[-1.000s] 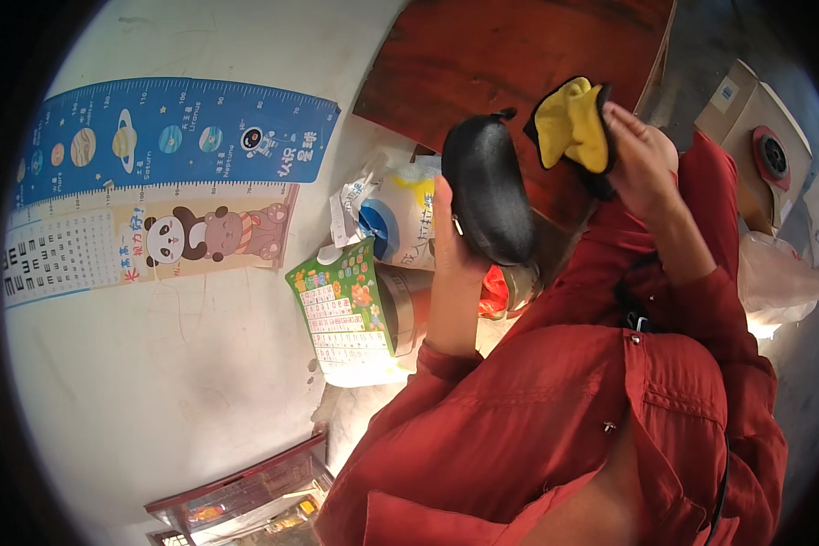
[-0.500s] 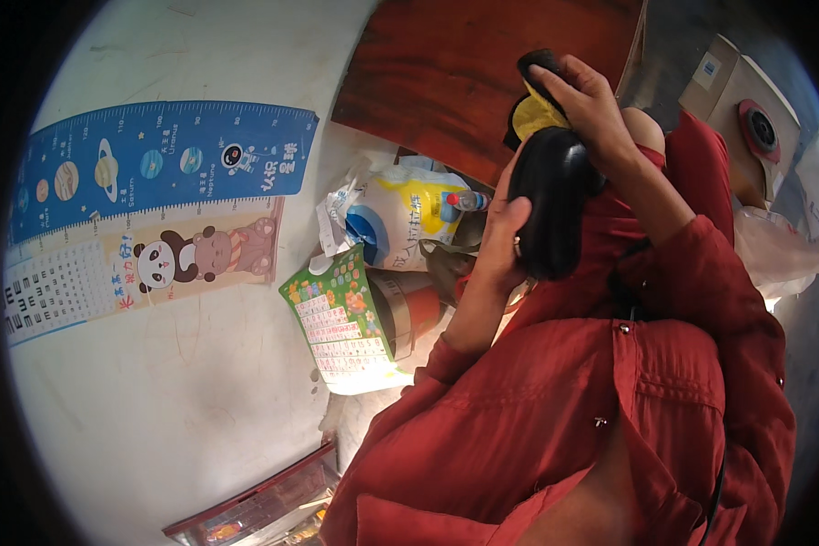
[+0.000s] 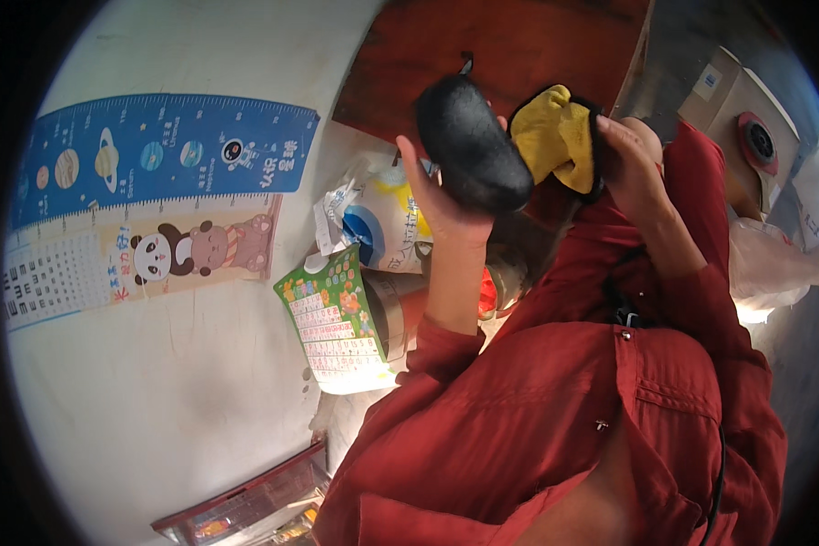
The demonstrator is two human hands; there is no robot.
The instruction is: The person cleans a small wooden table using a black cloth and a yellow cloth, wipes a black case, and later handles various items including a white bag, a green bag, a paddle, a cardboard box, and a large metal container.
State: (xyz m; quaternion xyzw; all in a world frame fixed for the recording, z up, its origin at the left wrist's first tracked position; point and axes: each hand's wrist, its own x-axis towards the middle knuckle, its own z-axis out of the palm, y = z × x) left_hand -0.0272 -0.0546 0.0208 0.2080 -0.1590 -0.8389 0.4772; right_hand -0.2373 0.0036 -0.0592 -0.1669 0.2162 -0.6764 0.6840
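Observation:
My left hand grips a black, oblong leather item, apparently a shoe, with a small loop at its upper end; some of my fingers are hidden behind it. Just to its right, my right hand holds a yellow cloth with a black border, the yellow face turned up and bunched, my fingers on its right edge. The two items are side by side over my lap and a reddish-brown wooden board.
Two printed charts lie on a pale surface at left. A plastic bag, a green chart and the wooden board are beyond my hands. Cardboard and bags stand at right; a dark-red case lies lower left.
Since half a second ago, the black item has moved left and up. The cloth, then folded dark side out above it, now shows its yellow face, lower and beside it.

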